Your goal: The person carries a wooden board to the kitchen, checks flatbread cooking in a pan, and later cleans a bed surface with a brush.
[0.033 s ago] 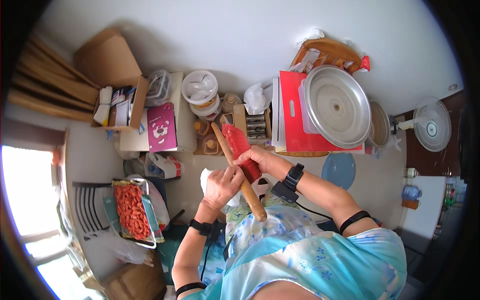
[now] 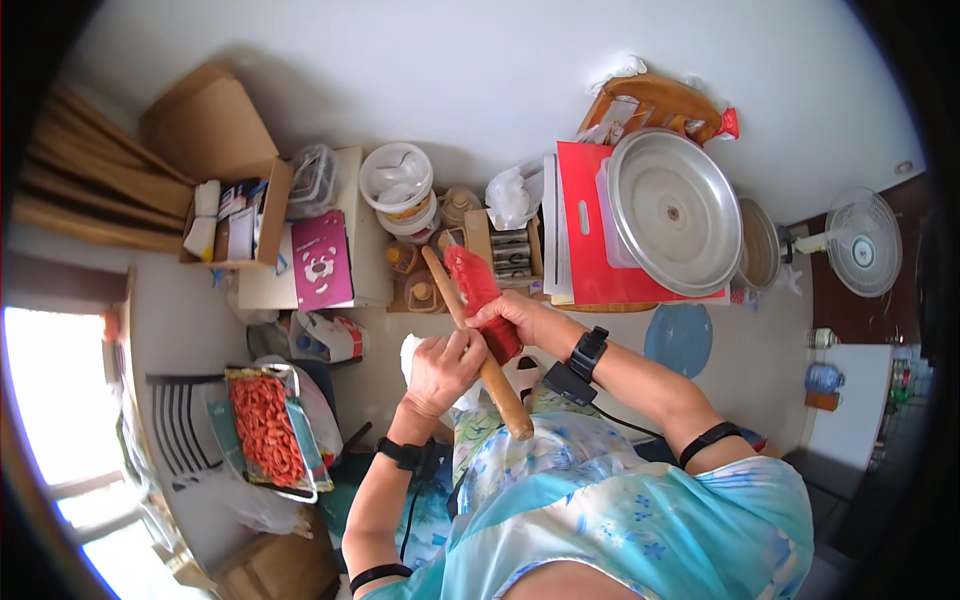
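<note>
A wooden rolling pin [image 2: 503, 396], smooth and slim, slants across the middle in front of my body, its near end at my lap. My left hand [image 2: 443, 372] is closed around its middle, fingers curled. White, crumpled material [image 2: 409, 355] shows beside that hand; whether the hand holds it I cannot tell. A soft red plastic package [image 2: 474, 278] lies along the far right side of the pin. My right hand [image 2: 508, 318] is closed on this package, its thumb near or against the pin. The right fingertips are hidden behind the package.
A tray of orange-red dried pieces [image 2: 268, 428] sits at the left by a striped chair [image 2: 183, 425]. Along the wall stand an open cardboard box [image 2: 273, 215], white tubs [image 2: 398, 172], jars [image 2: 421, 293], a red board [image 2: 585, 215] and a large metal basin [image 2: 672, 175]. A blue stool [image 2: 678, 340] is at right.
</note>
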A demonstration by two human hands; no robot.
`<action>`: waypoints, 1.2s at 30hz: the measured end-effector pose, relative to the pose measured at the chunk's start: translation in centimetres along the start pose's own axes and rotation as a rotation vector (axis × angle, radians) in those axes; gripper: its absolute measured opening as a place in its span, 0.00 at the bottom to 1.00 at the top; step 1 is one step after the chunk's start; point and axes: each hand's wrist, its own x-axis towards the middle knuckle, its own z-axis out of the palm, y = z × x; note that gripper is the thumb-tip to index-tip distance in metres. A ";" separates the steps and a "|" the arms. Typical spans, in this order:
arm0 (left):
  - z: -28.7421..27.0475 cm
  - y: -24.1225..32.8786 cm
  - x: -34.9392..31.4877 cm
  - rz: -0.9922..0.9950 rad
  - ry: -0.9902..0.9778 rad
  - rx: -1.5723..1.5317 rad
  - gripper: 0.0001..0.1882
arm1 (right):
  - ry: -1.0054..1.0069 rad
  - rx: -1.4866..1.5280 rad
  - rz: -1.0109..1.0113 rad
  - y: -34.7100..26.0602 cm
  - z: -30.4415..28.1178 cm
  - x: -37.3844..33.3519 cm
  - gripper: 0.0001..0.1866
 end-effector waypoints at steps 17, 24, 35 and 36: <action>-1.0 -18.1 12.6 -0.228 -0.050 -1.017 0.16 | 0.273 0.067 -0.167 -4.4 -0.9 -1.0 0.12; -1.0 -18.5 18.7 -0.081 -0.034 -0.976 0.16 | 0.378 -0.247 -0.068 -1.5 -3.9 -4.4 0.19; 7.4 -15.7 24.7 -0.249 -0.081 -1.165 0.16 | 0.301 -0.425 -0.044 -1.9 -8.1 -7.0 0.21; 8.2 -15.4 25.1 -0.249 -0.080 -1.188 0.15 | 0.301 -0.422 -0.045 -2.0 -8.4 -7.3 0.21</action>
